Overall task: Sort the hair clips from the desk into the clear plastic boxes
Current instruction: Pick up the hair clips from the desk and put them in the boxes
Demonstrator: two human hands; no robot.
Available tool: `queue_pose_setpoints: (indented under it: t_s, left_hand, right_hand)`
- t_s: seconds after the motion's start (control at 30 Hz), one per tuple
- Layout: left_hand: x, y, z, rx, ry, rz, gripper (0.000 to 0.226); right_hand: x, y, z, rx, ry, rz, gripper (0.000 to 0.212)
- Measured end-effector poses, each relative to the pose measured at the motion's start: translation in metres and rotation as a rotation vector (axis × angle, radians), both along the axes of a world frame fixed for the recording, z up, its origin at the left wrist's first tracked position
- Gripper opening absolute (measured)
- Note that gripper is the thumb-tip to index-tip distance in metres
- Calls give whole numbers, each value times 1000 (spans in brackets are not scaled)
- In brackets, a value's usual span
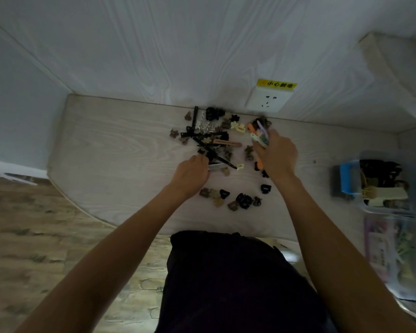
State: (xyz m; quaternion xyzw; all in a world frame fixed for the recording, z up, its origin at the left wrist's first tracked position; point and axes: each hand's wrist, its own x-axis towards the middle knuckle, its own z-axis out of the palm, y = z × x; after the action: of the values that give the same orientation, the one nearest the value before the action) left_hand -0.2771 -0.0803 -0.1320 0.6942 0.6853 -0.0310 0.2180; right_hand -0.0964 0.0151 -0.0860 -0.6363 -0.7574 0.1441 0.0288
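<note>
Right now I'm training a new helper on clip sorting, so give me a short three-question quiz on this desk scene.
1. True or false: the right hand holds several pastel-coloured hair clips.
2. Where does the clear plastic box with a blue latch sit: (a) on the desk's right side, (b) on the floor, (c) against the left wall?
3. What is fixed to the wall just behind the scattered pile of black and brown hair clips?

Key:
1. True; its grip is closed on them.
2. (a)
3. A white wall socket with a yellow warning label above it.
</note>
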Motion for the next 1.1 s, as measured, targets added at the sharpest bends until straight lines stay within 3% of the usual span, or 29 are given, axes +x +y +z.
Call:
queue_pose_setpoints:
  t_s: [0.2, 0.33, 0.43, 0.53, 0.63, 0.8, 0.93, 1.1]
  left_hand:
    - [-4, -8, 6, 56, -94, 148, 27]
    - [-10, -10, 12, 142, -125, 252, 31]
    - [1, -14, 29, 327, -306, 483, 30]
    - [41, -5, 51, 267, -665, 677, 18]
    - [99, 4, 64, 89, -1120, 687, 19]
    - [230, 4, 83, -205, -1308, 494, 15]
    - [318, 3, 84, -360, -1268, 372, 21]
    - [390, 0, 75, -390, -1053, 288, 18]
  right_hand:
    - [7, -28, -7, -188, 435, -219, 28]
    - [11, -39, -7, -290, 612, -337, 29]
    - [34, -46, 6, -290, 728, -393, 31]
    - [86, -60, 25, -197, 834, -487, 33]
    - [155, -83, 39, -86, 741, -582, 32]
    - [268, -118, 51, -10, 215, -723, 48]
    - [310, -114, 43, -65, -63, -670, 44]
    - [337, -111, 25, -225, 55, -582, 43]
